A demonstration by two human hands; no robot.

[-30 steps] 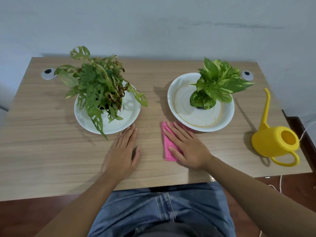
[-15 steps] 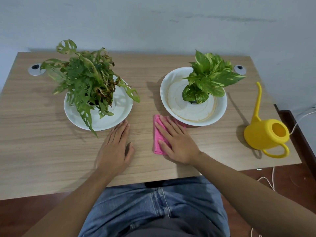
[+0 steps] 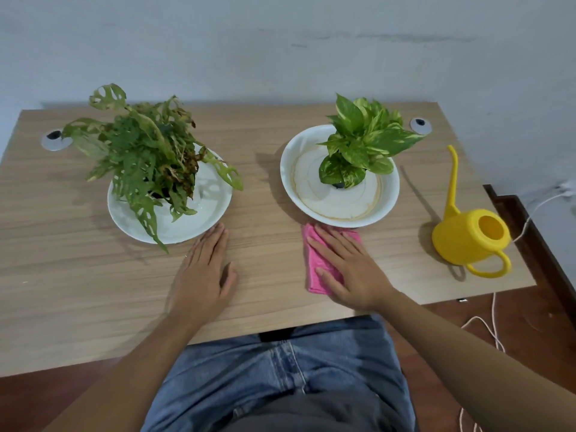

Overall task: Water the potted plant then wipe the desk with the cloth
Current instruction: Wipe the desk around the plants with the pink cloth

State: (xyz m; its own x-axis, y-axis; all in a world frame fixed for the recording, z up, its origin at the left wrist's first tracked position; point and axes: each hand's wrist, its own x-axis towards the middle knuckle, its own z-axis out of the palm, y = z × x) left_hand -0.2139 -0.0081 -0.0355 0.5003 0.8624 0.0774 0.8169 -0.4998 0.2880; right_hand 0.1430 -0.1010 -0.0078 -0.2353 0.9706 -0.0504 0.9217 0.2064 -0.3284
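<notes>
A pink cloth (image 3: 312, 263) lies on the wooden desk (image 3: 78, 275) just in front of the right white bowl (image 3: 307, 194). My right hand (image 3: 352, 269) lies flat on the cloth, fingers spread, pressing it down. To its left, my left hand (image 3: 202, 275) rests palm-down on the bare desk, holding nothing, its fingertips near the left white bowl (image 3: 215, 201). A holey-leaved potted plant (image 3: 146, 151) stands in the left bowl and a variegated pothos (image 3: 358, 145) in the right one. The yellow watering can (image 3: 467, 238) stands upright at the desk's right end.
Two round cable grommets (image 3: 54, 140) (image 3: 420, 125) sit at the desk's back corners. A wall runs right behind the desk. A white cable (image 3: 492, 322) trails on the floor to the right. My lap in jeans is under the front edge.
My right hand has slid the pink cloth to the right, so it now sits in front of the right bowl. My left hand stays flat in place. The camera view has shifted slightly.
</notes>
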